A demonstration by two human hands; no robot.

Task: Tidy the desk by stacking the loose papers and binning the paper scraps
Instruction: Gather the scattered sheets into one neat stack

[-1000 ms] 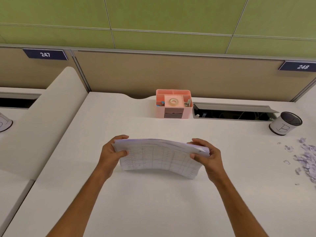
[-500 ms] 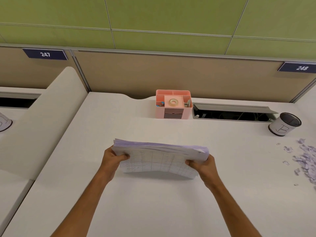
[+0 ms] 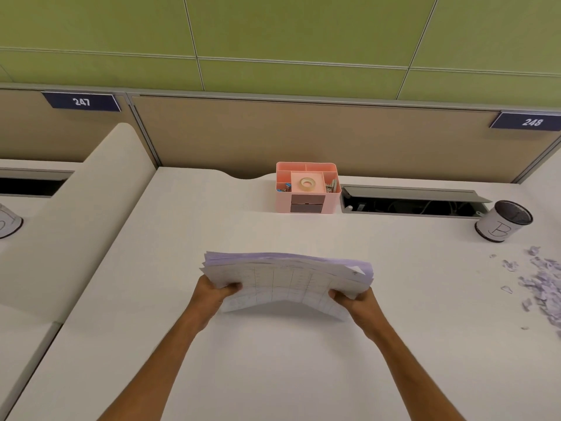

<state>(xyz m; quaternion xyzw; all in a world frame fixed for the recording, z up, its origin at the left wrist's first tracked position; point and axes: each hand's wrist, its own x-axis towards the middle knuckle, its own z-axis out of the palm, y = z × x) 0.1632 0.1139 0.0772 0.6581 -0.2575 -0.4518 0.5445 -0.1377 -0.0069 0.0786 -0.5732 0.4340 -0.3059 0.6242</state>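
Head view. Both forearms run out of the lower edge of the frame. The left hand (image 3: 214, 294) and the right hand (image 3: 358, 302) each hold an end of the stack of papers (image 3: 288, 279), thumbs on the near face; the remaining fingers are hidden behind the sheets, so each grip closes on the stack. The stack stands on its long edge on the table (image 3: 273, 360), bowed upward at the middle. Its near sheet carries a printed grid; the entries are too faint to read.

The paper scraps (image 3: 540, 284) lie on the table at far right, partly cut off by the frame edge. Just beyond them stands a cup (image 3: 502, 221) marked "B". Another cup (image 3: 7, 223) at far left is cut off, its marking unreadable.

Partition plates read "247" (image 3: 81, 101) and "248" (image 3: 532, 122). A pink organiser (image 3: 306, 188) holds a tape roll (image 3: 306, 183); its other contents are indistinct.
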